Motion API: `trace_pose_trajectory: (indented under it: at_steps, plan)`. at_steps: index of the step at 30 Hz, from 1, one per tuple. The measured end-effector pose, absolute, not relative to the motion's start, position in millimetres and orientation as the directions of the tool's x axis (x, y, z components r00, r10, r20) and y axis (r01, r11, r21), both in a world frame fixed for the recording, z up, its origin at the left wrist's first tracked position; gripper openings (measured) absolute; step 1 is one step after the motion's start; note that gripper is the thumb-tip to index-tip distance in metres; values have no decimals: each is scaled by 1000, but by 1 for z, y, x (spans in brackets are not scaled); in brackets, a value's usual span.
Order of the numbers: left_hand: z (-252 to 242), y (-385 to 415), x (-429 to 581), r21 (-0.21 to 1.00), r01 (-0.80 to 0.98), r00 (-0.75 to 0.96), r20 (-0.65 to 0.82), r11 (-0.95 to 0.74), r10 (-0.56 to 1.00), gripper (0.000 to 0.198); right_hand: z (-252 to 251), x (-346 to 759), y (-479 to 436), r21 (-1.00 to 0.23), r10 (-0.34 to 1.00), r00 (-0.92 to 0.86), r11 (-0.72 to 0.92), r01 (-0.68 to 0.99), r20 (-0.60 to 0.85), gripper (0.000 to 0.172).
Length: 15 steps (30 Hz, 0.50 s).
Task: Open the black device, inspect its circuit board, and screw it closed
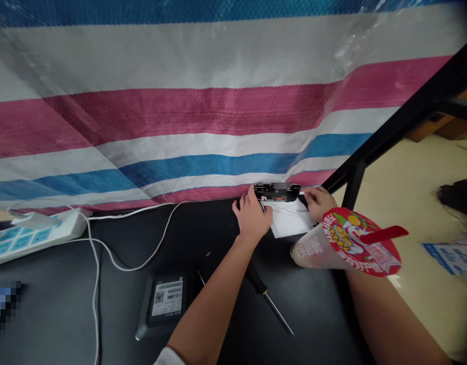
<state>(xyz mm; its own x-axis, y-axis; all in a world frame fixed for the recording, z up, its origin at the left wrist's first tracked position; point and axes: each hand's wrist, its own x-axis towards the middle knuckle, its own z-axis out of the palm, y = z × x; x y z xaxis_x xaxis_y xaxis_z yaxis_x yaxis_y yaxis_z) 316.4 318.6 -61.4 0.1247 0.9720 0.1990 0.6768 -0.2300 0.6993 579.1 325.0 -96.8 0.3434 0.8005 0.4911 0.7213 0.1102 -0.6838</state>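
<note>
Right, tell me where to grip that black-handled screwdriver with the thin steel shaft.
Take the black handle of the screwdriver, coming down from above on its right side: it lies flat on the black table, the thick handle suits a grip better than the thin steel shaft, and the left forearm lies along its other side.

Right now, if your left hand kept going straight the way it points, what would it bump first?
Your left hand would meet the black electronic device first. Its fingers already seem to be at the device's near end, though depth is hard to judge. The striped tarp hangs behind it.
</note>
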Motion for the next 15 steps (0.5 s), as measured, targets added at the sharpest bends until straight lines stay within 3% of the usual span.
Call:
trace_pose_trajectory:
  at_steps: [4,15]
  plan:
    - [-63,319,317,695,677,132,209,-243,969,81,-98,579,325,-627,803,284,138,767,524,18]
    - [-63,317,315,659,703,178,203,-268,963,93,-106,569,325,-658,772,333,142,740,541,25]
